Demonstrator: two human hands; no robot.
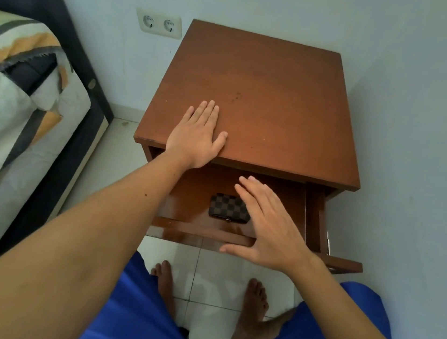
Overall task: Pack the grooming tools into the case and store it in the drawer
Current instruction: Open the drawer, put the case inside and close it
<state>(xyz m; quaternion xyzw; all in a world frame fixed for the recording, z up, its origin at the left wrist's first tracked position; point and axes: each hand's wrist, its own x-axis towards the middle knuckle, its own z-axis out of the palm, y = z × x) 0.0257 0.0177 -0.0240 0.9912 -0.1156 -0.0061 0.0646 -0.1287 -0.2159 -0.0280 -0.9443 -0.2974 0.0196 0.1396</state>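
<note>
Standing over the open drawer (200, 232), we saw the checkered case (227, 207), seemingly light, stiff and best pinched by its edges, lying inside while our empty left hand (197, 135) lay flat above it and our spread right hand (269, 225) held nothing over its front.

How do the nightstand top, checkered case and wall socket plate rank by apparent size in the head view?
1. nightstand top
2. wall socket plate and checkered case: similar in look, and the socket is farther away, so unranked.
</note>
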